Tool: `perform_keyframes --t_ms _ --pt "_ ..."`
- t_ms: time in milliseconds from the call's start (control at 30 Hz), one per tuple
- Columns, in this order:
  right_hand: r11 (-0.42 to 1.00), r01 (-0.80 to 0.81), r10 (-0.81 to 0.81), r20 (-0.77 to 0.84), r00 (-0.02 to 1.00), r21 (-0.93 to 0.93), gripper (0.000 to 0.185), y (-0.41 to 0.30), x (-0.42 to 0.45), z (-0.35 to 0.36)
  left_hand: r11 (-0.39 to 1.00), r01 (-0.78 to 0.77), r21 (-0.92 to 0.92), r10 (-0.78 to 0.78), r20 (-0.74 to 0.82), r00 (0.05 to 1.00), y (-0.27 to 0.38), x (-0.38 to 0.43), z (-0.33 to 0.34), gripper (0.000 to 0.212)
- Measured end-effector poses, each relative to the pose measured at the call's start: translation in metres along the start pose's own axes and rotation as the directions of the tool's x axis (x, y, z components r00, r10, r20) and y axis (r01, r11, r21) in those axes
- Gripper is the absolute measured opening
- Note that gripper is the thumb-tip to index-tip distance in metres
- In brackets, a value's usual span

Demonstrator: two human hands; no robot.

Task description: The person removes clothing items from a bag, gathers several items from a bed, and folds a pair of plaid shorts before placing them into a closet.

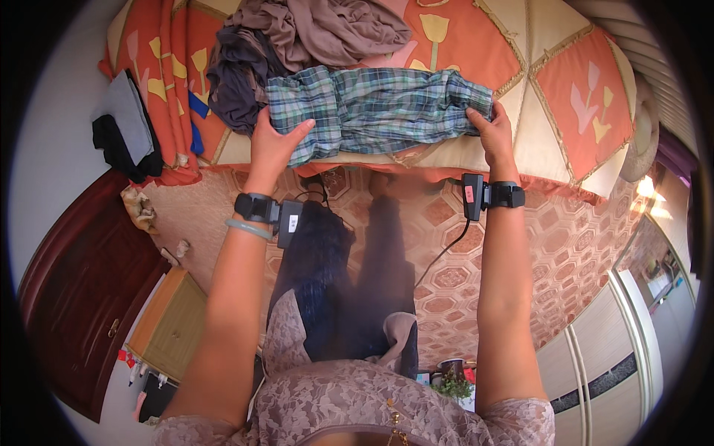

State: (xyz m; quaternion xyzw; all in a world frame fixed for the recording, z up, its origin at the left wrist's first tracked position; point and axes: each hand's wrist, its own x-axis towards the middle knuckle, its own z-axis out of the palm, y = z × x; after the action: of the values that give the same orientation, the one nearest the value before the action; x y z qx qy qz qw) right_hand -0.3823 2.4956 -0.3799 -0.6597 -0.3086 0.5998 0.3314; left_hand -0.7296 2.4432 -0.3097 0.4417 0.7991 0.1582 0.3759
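Note:
A blue-green plaid cloth garment [390, 108], folded into a long strip, lies across the near edge of the bed. At its left end is my left hand [279, 142], thumb on top and the fingers hidden behind or beneath the cloth. My right hand [492, 125] pinches the narrower right end between thumb and fingers. Behind the strip, a mauve cloth [334, 30] sits crumpled, and a dark grey-purple cloth [237, 78] is bunched against its left end. Both wrists wear black strapped devices.
The orange and cream bedspread [574, 111] has tulip patches. Grey and black folded cloths [125, 122] rest at its left edge, near a blue strap [196, 134]. A dark red door [78, 295] and a wooden cabinet [173, 329] stand left, a pale wardrobe [597, 357] lower right.

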Motion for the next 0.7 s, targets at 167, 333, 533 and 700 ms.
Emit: perform_keyframes --t_ms 167,333,533,700 --pt "0.988 0.072 -0.083 -0.074 0.994 -0.138 0.046 0.005 0.001 -0.003 0.974 0.184 0.135 -0.166 -0.140 0.976 -0.017 0.020 -0.007 0.043" --pt "0.764 0.185 -0.427 -0.270 0.863 -0.619 0.045 -0.027 -0.039 0.047 0.896 -0.063 0.439 0.231 -0.342 0.911 0.021 0.001 0.035 0.054" --pt "0.512 0.217 -0.639 -0.199 0.743 -0.831 0.049 -0.031 -0.054 0.078 0.910 -0.108 0.400 0.164 -0.108 0.980 0.038 -0.007 0.080 0.069" --pt "0.438 0.160 -0.562 -0.131 0.817 -0.885 0.061 -0.032 -0.065 0.119 0.905 -0.267 0.330 0.302 -0.057 0.952 0.024 -0.002 0.076 0.056"
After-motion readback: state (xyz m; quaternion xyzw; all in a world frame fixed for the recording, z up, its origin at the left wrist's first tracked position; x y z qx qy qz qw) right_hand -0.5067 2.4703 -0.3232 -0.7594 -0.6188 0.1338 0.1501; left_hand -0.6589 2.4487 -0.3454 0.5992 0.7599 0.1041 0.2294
